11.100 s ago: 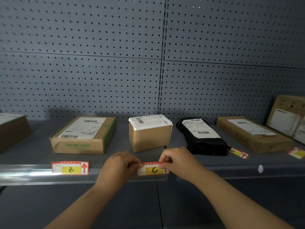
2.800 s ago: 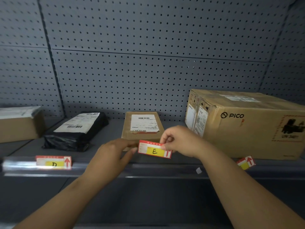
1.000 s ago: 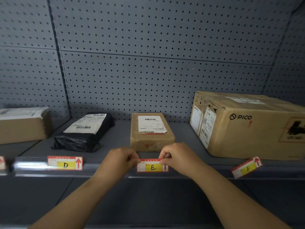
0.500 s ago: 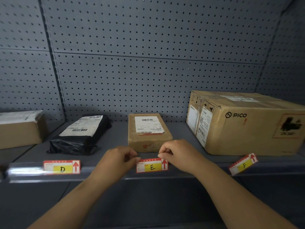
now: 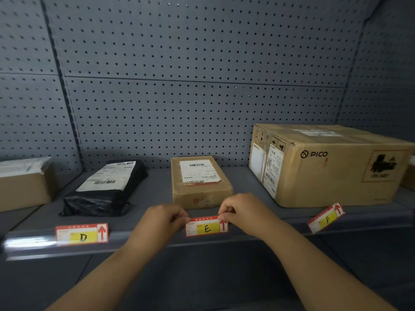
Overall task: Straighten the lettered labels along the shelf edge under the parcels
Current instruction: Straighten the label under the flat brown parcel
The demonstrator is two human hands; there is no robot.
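Observation:
The red and yellow label E (image 5: 207, 227) sits on the shelf edge strip (image 5: 148, 240), nearly level, below a small brown parcel (image 5: 198, 181). My left hand (image 5: 162, 221) pinches its left end and my right hand (image 5: 243, 212) pinches its top right corner. Label D (image 5: 82, 235) lies straight in the strip to the left, under a black bagged parcel (image 5: 105, 189). Label F (image 5: 326, 218) hangs tilted, its right end raised, below the large PICO carton (image 5: 325, 162).
Another brown box (image 5: 22, 182) stands at the far left of the shelf. A grey pegboard wall (image 5: 190, 86) backs the shelf. A further carton edge (image 5: 409, 176) shows at the far right.
Eleven seconds ago both hands held label C further left. Since then they lifted label E off the shelf, set it on the strip, and now keep pinching it there, almost level.

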